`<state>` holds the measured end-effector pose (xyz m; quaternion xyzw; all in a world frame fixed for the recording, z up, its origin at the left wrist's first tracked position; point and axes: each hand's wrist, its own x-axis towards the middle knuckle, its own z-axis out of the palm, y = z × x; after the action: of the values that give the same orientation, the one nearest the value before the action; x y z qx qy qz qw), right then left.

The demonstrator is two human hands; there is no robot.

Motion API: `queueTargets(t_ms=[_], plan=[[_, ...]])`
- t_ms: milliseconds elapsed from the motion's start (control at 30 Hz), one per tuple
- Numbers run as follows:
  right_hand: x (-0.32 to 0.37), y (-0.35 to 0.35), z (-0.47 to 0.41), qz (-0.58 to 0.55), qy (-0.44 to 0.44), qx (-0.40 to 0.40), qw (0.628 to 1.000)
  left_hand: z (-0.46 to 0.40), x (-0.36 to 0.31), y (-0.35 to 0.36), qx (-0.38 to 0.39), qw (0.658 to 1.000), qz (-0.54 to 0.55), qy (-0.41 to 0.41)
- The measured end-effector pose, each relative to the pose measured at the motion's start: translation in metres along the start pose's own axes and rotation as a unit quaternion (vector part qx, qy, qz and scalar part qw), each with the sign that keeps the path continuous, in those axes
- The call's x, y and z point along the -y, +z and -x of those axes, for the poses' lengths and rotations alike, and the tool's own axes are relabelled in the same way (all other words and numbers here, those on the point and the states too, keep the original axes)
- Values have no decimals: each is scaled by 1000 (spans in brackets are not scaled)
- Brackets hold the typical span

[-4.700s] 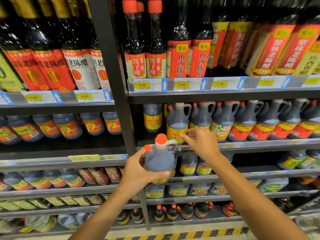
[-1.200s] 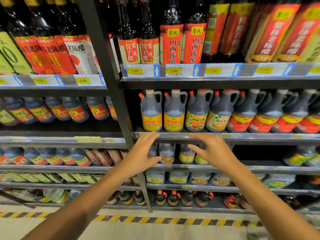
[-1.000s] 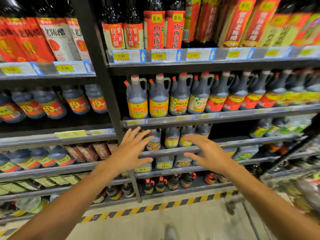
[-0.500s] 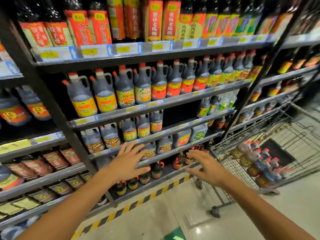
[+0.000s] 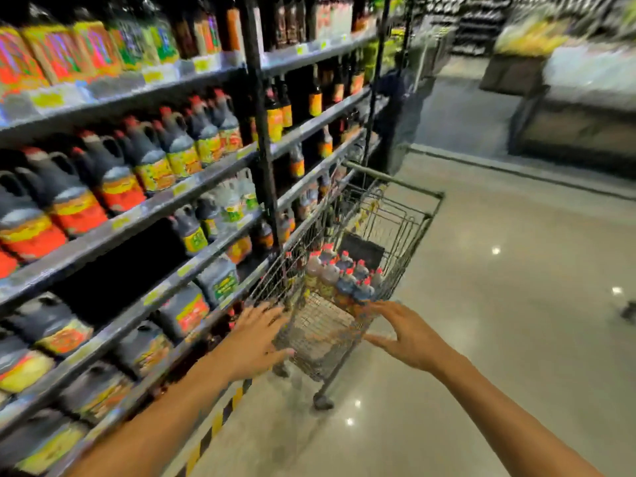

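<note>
A wire shopping cart (image 5: 406, 222) stands in the aisle beside the shelving, with several dark jugs with red caps (image 5: 340, 273) grouped in its basket. My left hand (image 5: 254, 342) is stretched out with spread fingers just short of the cart's near left corner, holding nothing. My right hand (image 5: 409, 335) is spread open at the cart's near right corner, also holding nothing. On the left, rows of dark sauce jugs (image 5: 148, 163) with yellow and red labels stand on the shelves. The picture is blurred by motion.
The tall metal shelving (image 5: 206, 177) runs along the left with a black upright post (image 5: 261, 125). A yellow-black striped line (image 5: 213, 428) marks the floor at its foot. Glossy floor (image 5: 499, 304) opens to the right. A display counter (image 5: 578, 115) stands far right.
The view has swung right from the shelf to the cart. Both empty hands have moved away from the shelf toward the cart's near end. Earlier, the left hand held a jug that now stands on the shelf.
</note>
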<state>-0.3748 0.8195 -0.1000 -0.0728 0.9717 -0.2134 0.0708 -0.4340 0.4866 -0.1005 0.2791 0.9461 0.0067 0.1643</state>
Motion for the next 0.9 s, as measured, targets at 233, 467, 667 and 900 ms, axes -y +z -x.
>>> queueTargets(t_ms=[233, 467, 667, 900], plan=[[-60, 1, -25, -39, 73, -33, 996, -91, -15, -4, 25, 998, 3, 55], [-72, 22, -99, -36, 122, -1, 992, -185, 40, 13, 75, 995, 17, 68], [-66, 42, -185, -50, 190, 32, 980, -265, 101, 21, 130, 987, 57, 79], [-88, 65, -259, -66, 257, 55, 963, -359, 135, 33, 183, 976, 63, 105]])
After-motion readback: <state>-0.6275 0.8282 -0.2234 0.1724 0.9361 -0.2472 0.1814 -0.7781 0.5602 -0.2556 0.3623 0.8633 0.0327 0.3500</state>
